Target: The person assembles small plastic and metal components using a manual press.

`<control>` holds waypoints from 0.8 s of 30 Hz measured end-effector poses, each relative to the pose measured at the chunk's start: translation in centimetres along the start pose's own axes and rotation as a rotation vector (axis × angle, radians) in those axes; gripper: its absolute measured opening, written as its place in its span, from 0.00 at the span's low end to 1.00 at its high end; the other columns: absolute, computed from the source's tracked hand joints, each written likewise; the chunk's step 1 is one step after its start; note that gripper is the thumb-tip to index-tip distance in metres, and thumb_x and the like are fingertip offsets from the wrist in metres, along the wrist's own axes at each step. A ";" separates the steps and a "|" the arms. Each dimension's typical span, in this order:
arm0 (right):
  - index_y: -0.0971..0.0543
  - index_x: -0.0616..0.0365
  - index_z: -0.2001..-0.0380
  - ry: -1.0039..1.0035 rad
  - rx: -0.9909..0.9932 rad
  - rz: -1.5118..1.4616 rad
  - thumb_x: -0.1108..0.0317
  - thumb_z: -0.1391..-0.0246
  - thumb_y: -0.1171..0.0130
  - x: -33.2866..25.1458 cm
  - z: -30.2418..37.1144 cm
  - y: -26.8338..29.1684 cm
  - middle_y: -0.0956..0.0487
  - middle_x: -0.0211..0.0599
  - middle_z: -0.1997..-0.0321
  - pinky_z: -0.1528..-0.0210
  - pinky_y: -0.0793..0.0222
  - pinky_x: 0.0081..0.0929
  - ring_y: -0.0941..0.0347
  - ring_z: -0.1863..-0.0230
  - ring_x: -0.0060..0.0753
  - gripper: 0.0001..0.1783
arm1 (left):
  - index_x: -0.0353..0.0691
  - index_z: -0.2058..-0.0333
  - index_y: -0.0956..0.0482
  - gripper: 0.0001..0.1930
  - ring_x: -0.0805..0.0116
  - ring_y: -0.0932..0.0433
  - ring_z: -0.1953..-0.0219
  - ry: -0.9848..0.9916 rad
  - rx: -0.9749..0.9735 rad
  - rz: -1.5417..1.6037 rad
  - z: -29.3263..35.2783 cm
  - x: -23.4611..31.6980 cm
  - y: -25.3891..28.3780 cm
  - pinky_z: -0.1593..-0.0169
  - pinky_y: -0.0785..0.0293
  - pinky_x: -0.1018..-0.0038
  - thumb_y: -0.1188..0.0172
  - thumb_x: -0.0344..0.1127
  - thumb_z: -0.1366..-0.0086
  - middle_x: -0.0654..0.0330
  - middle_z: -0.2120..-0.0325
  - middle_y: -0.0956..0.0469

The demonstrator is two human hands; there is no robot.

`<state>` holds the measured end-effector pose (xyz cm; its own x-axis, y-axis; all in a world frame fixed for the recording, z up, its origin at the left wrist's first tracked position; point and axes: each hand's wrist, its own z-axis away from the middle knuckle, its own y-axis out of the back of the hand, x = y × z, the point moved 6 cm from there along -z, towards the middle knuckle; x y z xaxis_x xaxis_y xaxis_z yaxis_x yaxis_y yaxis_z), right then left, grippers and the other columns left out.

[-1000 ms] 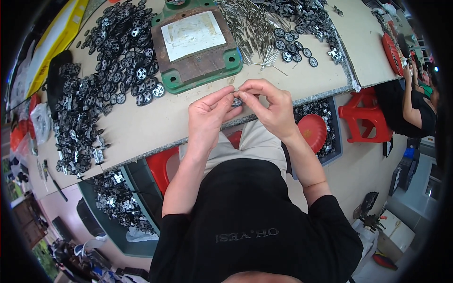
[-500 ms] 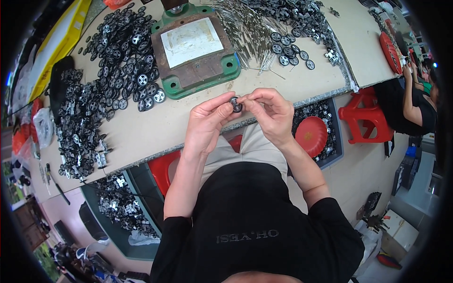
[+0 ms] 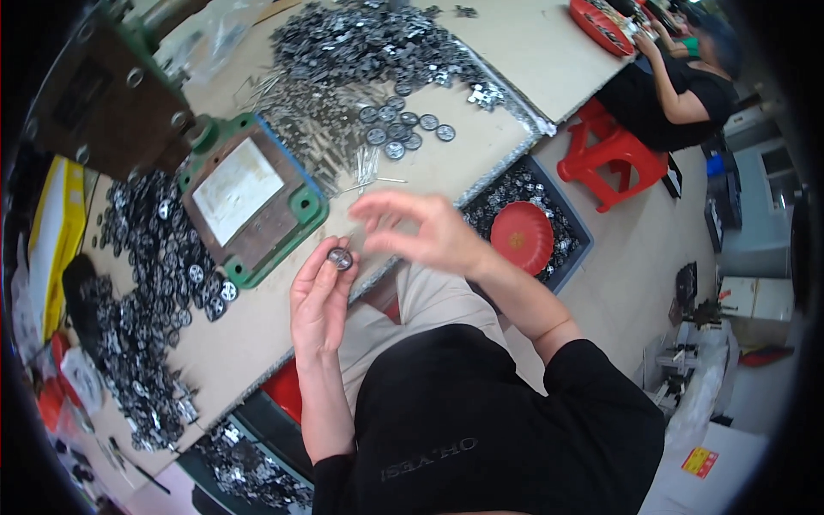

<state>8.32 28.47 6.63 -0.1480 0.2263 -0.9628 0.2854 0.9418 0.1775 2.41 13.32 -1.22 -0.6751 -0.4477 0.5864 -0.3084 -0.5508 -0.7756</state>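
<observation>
Between the thumb and fingers of my left hand [image 3: 318, 296] is a small black toy wheel [image 3: 341, 258] with a silver hub, held over the table's front edge. My right hand [image 3: 433, 233] is just to its right, blurred, with thumb and fingers apart and nothing visible in them. Thin metal rods [image 3: 309, 137] lie heaped beyond my hands, some loose ones pointing toward me. A small cluster of wheels [image 3: 399, 133] rests beside the rods. To the left spreads a large pile of similar wheels [image 3: 159, 227].
A green-framed press [image 3: 302, 203] with a white pad stands left of the rods. Dark small parts [image 3: 369, 43] are heaped at the back. Below the table edge, a red dish [image 3: 522, 239] sits in a grey bin [image 3: 577, 249]. A person [image 3: 678, 94] works near a red stool [image 3: 614, 163].
My right hand has come away from the wheel, which stays in my left hand. The view has turned, so the press and table appear tilted and farther left.
</observation>
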 end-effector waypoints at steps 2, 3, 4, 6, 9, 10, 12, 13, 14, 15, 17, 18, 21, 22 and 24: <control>0.23 0.62 0.58 -0.109 0.168 0.190 0.67 0.49 0.42 1.6 -1.0 5.0 0.20 0.33 0.61 0.61 0.31 0.22 0.26 0.63 0.22 0.15 | 0.31 0.48 0.32 0.18 0.60 0.26 0.53 0.013 -0.026 -0.010 -0.1 -0.1 0.3 0.48 0.27 0.69 0.47 0.28 0.37 0.50 0.53 0.28; 0.22 0.62 0.60 -0.145 0.255 0.353 0.67 0.48 0.43 2.0 -1.5 7.9 0.20 0.35 0.61 0.63 0.31 0.23 0.26 0.66 0.23 0.14 | 0.31 0.48 0.32 0.18 0.59 0.26 0.53 0.018 -0.029 0.009 0.1 0.1 0.2 0.48 0.27 0.69 0.47 0.28 0.36 0.50 0.53 0.28; 0.22 0.63 0.62 -0.130 0.463 0.569 0.66 0.48 0.44 2.7 -1.6 11.3 0.21 0.41 0.60 0.65 0.30 0.26 0.24 0.69 0.30 0.13 | 0.32 0.48 0.32 0.18 0.58 0.25 0.53 0.025 -0.036 0.028 0.1 0.1 -0.1 0.49 0.27 0.69 0.47 0.29 0.36 0.51 0.53 0.27; 0.23 0.63 0.64 -0.119 0.705 0.947 0.66 0.51 0.42 3.1 -2.0 16.2 0.23 0.49 0.63 0.56 0.32 0.40 0.27 0.56 0.48 0.13 | 0.32 0.48 0.32 0.18 0.57 0.25 0.54 0.038 -0.048 0.019 0.0 0.1 -0.5 0.50 0.25 0.69 0.48 0.29 0.36 0.51 0.54 0.27; 0.23 0.63 0.60 -0.239 0.690 1.064 0.64 0.52 0.40 4.6 -2.6 18.7 0.26 0.49 0.58 0.53 0.34 0.42 0.29 0.54 0.50 0.17 | 0.33 0.48 0.33 0.18 0.57 0.25 0.54 0.039 -0.048 0.002 -0.2 0.1 -0.5 0.51 0.24 0.70 0.48 0.29 0.36 0.51 0.53 0.28; 0.23 0.63 0.60 -0.307 0.622 1.072 0.63 0.53 0.39 5.4 -2.9 18.8 0.26 0.48 0.57 0.54 0.34 0.42 0.29 0.55 0.51 0.18 | 0.32 0.48 0.33 0.18 0.57 0.25 0.54 0.038 -0.033 0.002 -0.3 0.1 -0.3 0.51 0.24 0.70 0.48 0.28 0.36 0.51 0.53 0.28; 0.22 0.61 0.59 -0.300 0.580 1.024 0.63 0.54 0.38 6.0 -2.8 17.8 0.26 0.47 0.58 0.55 0.33 0.41 0.28 0.56 0.49 0.18 | 0.32 0.48 0.33 0.18 0.57 0.25 0.54 0.034 -0.012 0.000 -0.3 0.1 -0.2 0.51 0.24 0.71 0.48 0.28 0.36 0.51 0.53 0.28; 0.21 0.60 0.60 -0.276 0.538 0.967 0.62 0.54 0.38 6.2 -3.0 16.9 0.25 0.45 0.60 0.57 0.33 0.37 0.27 0.60 0.44 0.18 | 0.32 0.48 0.33 0.18 0.57 0.25 0.54 0.032 -0.019 0.005 -0.2 0.1 -0.3 0.51 0.24 0.71 0.48 0.28 0.36 0.51 0.53 0.28; 0.20 0.58 0.61 -0.252 0.496 0.909 0.61 0.55 0.37 6.4 -3.1 16.2 0.24 0.43 0.62 0.59 0.32 0.34 0.27 0.65 0.40 0.18 | 0.32 0.48 0.33 0.18 0.57 0.25 0.54 0.031 -0.026 0.009 -0.1 0.1 -0.3 0.51 0.24 0.71 0.48 0.28 0.36 0.50 0.52 0.28; 0.20 0.58 0.61 -0.251 0.495 0.905 0.61 0.55 0.37 6.5 -3.1 16.0 0.24 0.43 0.62 0.59 0.32 0.34 0.27 0.65 0.40 0.18 | 0.32 0.48 0.33 0.18 0.57 0.25 0.54 0.029 -0.024 0.006 -0.1 0.1 -0.4 0.51 0.24 0.71 0.48 0.28 0.36 0.50 0.52 0.28; 0.20 0.59 0.63 -0.164 0.502 0.877 0.65 0.55 0.37 6.0 -3.2 15.5 0.24 0.38 0.66 0.65 0.34 0.27 0.29 0.70 0.31 0.14 | 0.31 0.48 0.33 0.18 0.57 0.25 0.54 0.032 -0.006 -0.008 0.0 0.1 -0.4 0.51 0.24 0.71 0.48 0.27 0.36 0.50 0.52 0.28; 0.20 0.59 0.64 -0.119 0.506 0.863 0.67 0.55 0.37 5.7 -3.3 15.3 0.24 0.35 0.68 0.68 0.34 0.24 0.30 0.72 0.26 0.13 | 0.31 0.48 0.33 0.18 0.57 0.25 0.54 0.030 -0.005 -0.010 0.0 0.2 -0.4 0.51 0.24 0.71 0.48 0.27 0.36 0.50 0.52 0.28; 0.22 0.62 0.65 -0.142 0.515 0.535 0.69 0.52 0.39 5.5 -3.0 15.0 0.24 0.29 0.68 0.68 0.37 0.16 0.32 0.72 0.18 0.11 | 0.31 0.48 0.33 0.18 0.57 0.25 0.54 0.025 -0.004 -0.013 0.1 0.2 -0.3 0.51 0.24 0.71 0.48 0.27 0.36 0.49 0.53 0.28; 0.22 0.62 0.65 -0.141 0.506 0.531 0.69 0.52 0.39 5.3 -2.8 14.7 0.24 0.29 0.68 0.68 0.37 0.16 0.32 0.72 0.18 0.11 | 0.31 0.48 0.33 0.18 0.57 0.25 0.54 0.024 -0.006 -0.009 0.1 0.2 -0.3 0.51 0.24 0.71 0.48 0.27 0.36 0.49 0.53 0.28; 0.24 0.63 0.64 -0.101 0.427 0.268 0.70 0.49 0.41 5.2 -2.4 13.4 0.24 0.26 0.68 0.69 0.38 0.14 0.33 0.71 0.14 0.10 | 0.31 0.48 0.32 0.17 0.57 0.25 0.54 0.017 0.002 -0.002 0.2 0.2 -0.4 0.50 0.25 0.71 0.48 0.27 0.36 0.49 0.53 0.28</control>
<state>9.15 42.90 4.49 0.0701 0.4010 -0.9134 0.6652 0.6635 0.3424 2.48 13.31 -0.79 -0.6859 -0.4343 0.5838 -0.3085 -0.5531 -0.7739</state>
